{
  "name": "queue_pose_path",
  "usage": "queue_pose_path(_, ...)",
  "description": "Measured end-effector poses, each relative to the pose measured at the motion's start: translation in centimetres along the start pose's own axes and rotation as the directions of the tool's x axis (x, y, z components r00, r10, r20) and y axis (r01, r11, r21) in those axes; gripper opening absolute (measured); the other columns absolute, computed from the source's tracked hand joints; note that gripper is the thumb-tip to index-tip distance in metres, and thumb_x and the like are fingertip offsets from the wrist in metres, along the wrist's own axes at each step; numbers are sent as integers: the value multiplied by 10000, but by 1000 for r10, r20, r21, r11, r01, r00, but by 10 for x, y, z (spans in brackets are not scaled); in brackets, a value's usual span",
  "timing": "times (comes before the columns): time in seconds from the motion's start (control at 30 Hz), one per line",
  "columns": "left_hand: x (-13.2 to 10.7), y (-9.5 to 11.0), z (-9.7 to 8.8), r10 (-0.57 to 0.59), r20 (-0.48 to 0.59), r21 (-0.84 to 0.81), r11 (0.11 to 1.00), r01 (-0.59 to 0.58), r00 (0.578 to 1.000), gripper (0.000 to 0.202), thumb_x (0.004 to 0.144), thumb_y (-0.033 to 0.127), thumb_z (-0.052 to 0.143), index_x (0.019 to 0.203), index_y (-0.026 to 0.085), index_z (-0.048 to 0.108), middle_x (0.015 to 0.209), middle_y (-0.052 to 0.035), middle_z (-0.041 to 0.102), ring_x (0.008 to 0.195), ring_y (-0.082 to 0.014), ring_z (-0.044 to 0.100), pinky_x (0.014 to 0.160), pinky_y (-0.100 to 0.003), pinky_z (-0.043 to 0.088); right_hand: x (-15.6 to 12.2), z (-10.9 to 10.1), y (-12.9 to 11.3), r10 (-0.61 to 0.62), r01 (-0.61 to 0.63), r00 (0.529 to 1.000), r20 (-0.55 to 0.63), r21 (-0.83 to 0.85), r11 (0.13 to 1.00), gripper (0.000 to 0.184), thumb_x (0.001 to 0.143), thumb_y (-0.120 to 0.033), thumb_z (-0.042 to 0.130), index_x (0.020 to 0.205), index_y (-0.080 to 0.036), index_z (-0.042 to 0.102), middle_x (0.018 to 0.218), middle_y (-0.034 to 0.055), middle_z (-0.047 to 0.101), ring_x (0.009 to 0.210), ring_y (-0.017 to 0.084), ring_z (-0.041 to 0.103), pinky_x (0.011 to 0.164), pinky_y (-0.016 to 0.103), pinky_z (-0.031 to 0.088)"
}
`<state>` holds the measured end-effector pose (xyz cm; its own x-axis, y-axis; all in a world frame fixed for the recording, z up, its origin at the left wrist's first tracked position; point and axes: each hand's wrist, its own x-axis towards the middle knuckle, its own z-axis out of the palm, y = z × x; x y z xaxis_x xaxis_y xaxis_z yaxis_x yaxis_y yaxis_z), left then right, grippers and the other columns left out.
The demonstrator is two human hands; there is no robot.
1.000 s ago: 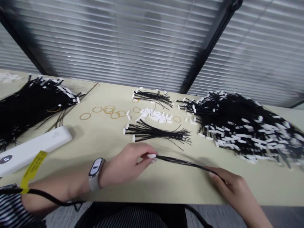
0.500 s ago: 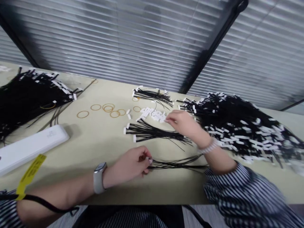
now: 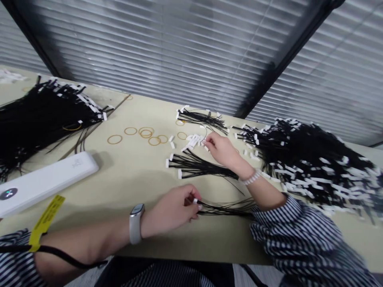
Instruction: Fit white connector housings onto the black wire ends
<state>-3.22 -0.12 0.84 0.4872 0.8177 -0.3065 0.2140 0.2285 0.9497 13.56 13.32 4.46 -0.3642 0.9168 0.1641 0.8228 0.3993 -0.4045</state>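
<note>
Thin black wires with white connectors (image 3: pixel 224 209) lie in a loose bundle at the left hand (image 3: pixel 170 209), which is clamped on them. Its thumb and fingers come together on the white end, and the wires run out to the right along the bench (image 3: pixel 128 171). Because the grip is only at this end, the far ends stay free and spread a little.

The right hand (image 3: pixel 223 151) is forward of the left hand, with its fingers bent close together. The fingertips are at the edge of a small pile of loose white connectors (image 3: pixel 194 140), but I cannot tell if they hold a piece.

Just below the right wrist lies a fanned bundle of wires (image 3: pixel 197 165), with its white ends toward the left, maybe laid so to keep the ends together. Beyond the right hand is another small bundle (image 3: pixel 203 119). Further right of this hand is a big heap of wires (image 3: pixel 311 159), and far forward of the left hand lies a 2nd big heap (image 3: pixel 42 115). Rubber bands (image 3: pixel 146 133) lie loose on the left of the right hand. A white device (image 3: pixel 48 183) sits beyond the left forearm, near a yellow tag (image 3: pixel 46 211).
</note>
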Motion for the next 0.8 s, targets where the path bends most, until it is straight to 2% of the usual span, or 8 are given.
queue_pose_path(0.1, -1, -3, 0, 41, -28, 82, 996, -39, 999, 102, 757, 238, 525, 836, 181, 496, 673, 8, 594, 634, -148, 605, 549, -244, 446, -21, -7, -5, 13, -10, 1000, -12, 227, 974, 242, 845, -246, 484, 1072, -172, 523, 763, 3, 607, 666, 111, 555, 687, 272, 451)
queue_pose_path(0.17, -1, -3, 0, 38, -28, 78, 996, -36, 999, 98, 759, 231, 525, 838, 180, 495, 658, 11, 593, 631, -147, 606, 553, -245, 445, -37, -6, -8, 42, -46, 999, 17, 368, 929, 267, 848, -295, 474, 1084, -181, 527, 765, 3, 609, 636, 103, 567, 653, 267, 470)
queue_pose_path(0.23, 0, -3, 1, 22, -40, 12, 1000, -22, 999, 98, 766, 226, 518, 844, 182, 479, 655, 21, 576, 630, -144, 607, 543, -240, 450, -52, -4, -13, 62, -93, 995, 79, 490, 867, 241, 839, -354, 480, 971, -169, 562, 772, 18, 616, 641, 107, 593, 622, 263, 491)
queue_pose_path(0.33, 1, 0, 2, 31, -117, -45, 998, -37, 993, 113, 750, 187, 536, 844, 181, 473, 680, 29, 562, 625, -121, 590, 525, -215, 443, -74, -1, -24, 57, -161, 981, 186, 610, 776, 231, 782, -391, 560, 786, -160, 544, 709, 16, 614, 605, 103, 594, 562, 241, 493)
queue_pose_path(0.4, 0, 3, 3, 53, -155, -36, 998, -59, 987, 146, 721, 142, 561, 842, 174, 486, 694, 27, 577, 619, -104, 574, 527, -199, 433, -86, 1, -30, 64, -211, 969, 237, 669, 713, 236, 740, -376, 617, 708, -160, 527, 621, -12, 579, 525, 75, 535, 490, 205, 446)
queue_pose_path(0.5, 0, 5, 6, 60, -155, -44, 997, -67, 986, 159, 708, 137, 584, 840, 161, 500, 708, 15, 601, 622, -104, 582, 558, -208, 451, -96, 6, -34, 85, -239, 967, 241, 739, 630, 254, 676, -347, 684, 624, -155, 525, 544, -38, 526, 471, 47, 432, 428, 173, 348)
queue_pose_path(0.63, 2, 7, 6, 56, -171, 22, 998, -53, 984, 128, 709, 185, 606, 802, 152, 526, 733, -3, 612, 647, -119, 596, 611, -241, 480, -99, 14, -32, 98, -183, 982, 159, 728, 661, 241, 681, -318, 679, 577, -153, 536, 546, -26, 540, 500, 58, 425, 450, 184, 331)
queue_pose_path(0.8, 3, 8, 3, 7, -179, 133, 991, 17, 984, 131, 748, 273, 580, 758, 152, 532, 690, -2, 597, 614, -122, 589, 565, -234, 473, -97, 18, -28, 31, -130, 988, 151, 702, 700, 259, 696, -324, 670, 561, -148, 537, 520, -41, 513, 493, 49, 390, 451, 176, 313)
